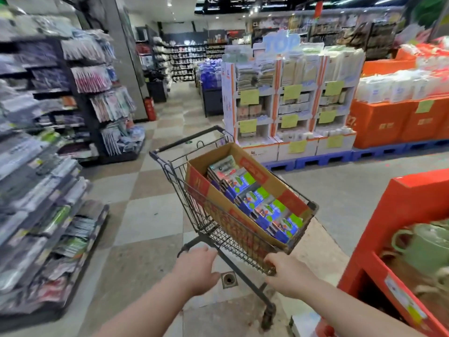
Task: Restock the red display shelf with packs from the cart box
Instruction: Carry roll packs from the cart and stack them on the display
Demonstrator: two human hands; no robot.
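Note:
A wire shopping cart (170, 171) stands in the aisle before me with its black handle on the far side. In it lies an open cardboard box (220, 203) filled with several blue, green and silver packs (264, 206). My right hand (288, 274) grips the near end of the basket's wire rim. At the cart's lower frame bar, my left hand (196, 268) has its fingers curled by the near left corner. The red display shelf (413, 198) rises at the right, close to the cart, with green pots inside.
Dark shelves of hanging packets (48, 190) line the left. White and orange stands (291, 98) and orange crates on blue pallets (401, 122) fill the far right. A floor drain (228, 279) lies between my hands. The tiled aisle runs ahead past a red fire extinguisher (150, 108).

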